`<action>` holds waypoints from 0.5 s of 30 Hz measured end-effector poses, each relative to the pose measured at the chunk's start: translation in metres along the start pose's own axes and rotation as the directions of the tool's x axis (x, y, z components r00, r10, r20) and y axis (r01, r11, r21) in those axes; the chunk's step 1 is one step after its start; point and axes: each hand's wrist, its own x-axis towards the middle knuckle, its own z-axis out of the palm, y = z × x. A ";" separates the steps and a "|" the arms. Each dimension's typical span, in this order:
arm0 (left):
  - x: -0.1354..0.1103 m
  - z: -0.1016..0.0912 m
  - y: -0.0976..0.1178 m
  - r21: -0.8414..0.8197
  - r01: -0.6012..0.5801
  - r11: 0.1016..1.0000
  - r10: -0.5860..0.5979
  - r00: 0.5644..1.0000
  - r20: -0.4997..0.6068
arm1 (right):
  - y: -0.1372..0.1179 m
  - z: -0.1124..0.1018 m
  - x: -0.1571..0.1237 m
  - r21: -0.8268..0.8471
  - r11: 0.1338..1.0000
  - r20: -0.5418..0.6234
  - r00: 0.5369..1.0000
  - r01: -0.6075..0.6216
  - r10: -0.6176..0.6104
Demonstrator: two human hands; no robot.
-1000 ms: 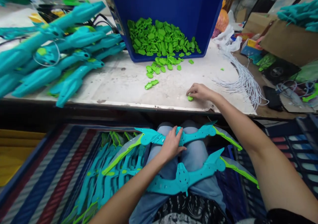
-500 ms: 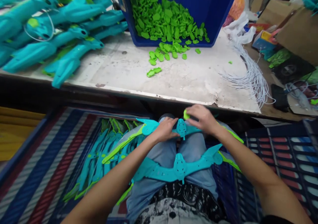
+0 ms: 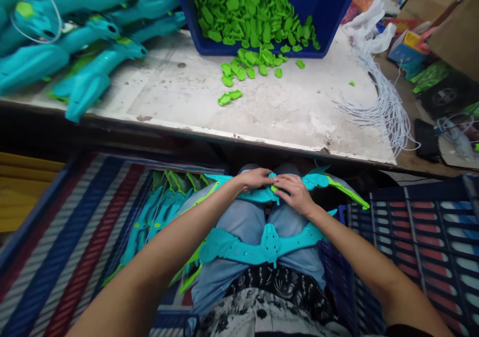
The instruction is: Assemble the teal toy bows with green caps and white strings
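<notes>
Across my knees lies a turquoise plastic toy bow [image 3: 315, 181] with lime-green limbs. My left hand [image 3: 257, 178] grips it just left of its middle, fingers reaching to the centre piece. At that centre, my right hand [image 3: 294, 192] pinches a small green plastic piece [image 3: 274, 188] against the bow; the fingers hide most of it. Closer to my body, a second turquoise bow [image 3: 270, 245] rests over my thighs, its perforated oval centre facing up. Neither hand touches this one.
A blue bin [image 3: 258, 55] lies on its side on the white worktable [image 3: 179, 100], spilling green pieces [image 3: 250, 58]. Turquoise bow parts [image 3: 90, 73] are piled left. White strings [image 3: 389, 112] hang at the right edge. More bows [image 3: 149, 217] stand beside my left leg; a dark crate [image 3: 419, 237] is right.
My right hand has moved left and down, bringing the green piece onto the bow's centre. My left hand has shifted slightly right and up, and both hands now meet there.
</notes>
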 end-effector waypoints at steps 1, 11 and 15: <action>0.000 0.002 0.000 -0.013 -0.003 1.000 0.003 1.000 -0.010 | -0.001 0.002 -0.001 0.057 0.995 -0.017 0.997 -0.078 0.080; 0.004 0.010 -0.015 0.170 -0.127 0.977 0.157 0.972 -0.174 | -0.001 -0.006 0.031 -0.044 0.869 0.316 0.818 -0.494 0.481; -0.006 0.018 -0.009 0.383 -0.130 0.915 0.249 0.927 -0.281 | -0.019 -0.026 0.043 -0.263 0.928 0.352 0.869 -0.264 0.347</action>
